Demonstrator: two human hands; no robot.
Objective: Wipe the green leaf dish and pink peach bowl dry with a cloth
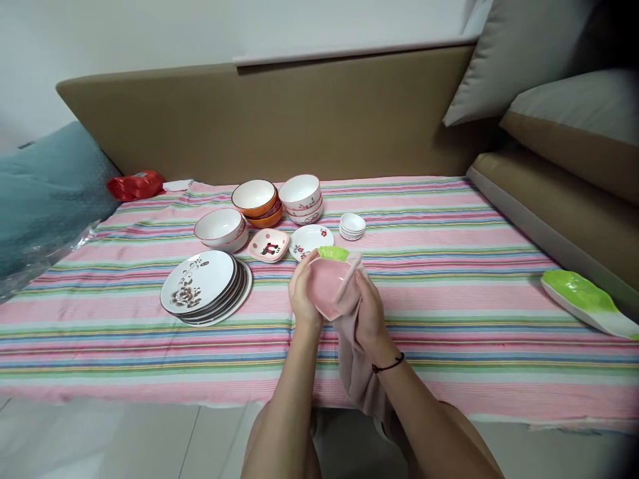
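A small pink dish (pixel 327 286) with a green leaf-shaped end is held up over the striped cloth. My left hand (pixel 303 296) is closed around its left side. In my right hand (pixel 370 309) is a pinkish-beige cloth (pixel 352 339), pressed against the dish's right rim and hanging down toward my knees. Just behind the dish lies a white plate with red flowers (pixel 312 239). Left of that plate is a square pink dish (pixel 268 245) with a printed figure, and a stack of tiny white dishes (pixel 352 226) stands to its right.
Flower-patterned plates (pixel 200 283) are stacked at left. Behind them are a red-rimmed bowl (pixel 219 226), orange bowls (pixel 255 199) and white bowls (pixel 301 196). A green-and-white leaf-shaped dish (pixel 584 299) lies at far right beside cushions (pixel 559 193). A red packet (pixel 136 185) sits at back left.
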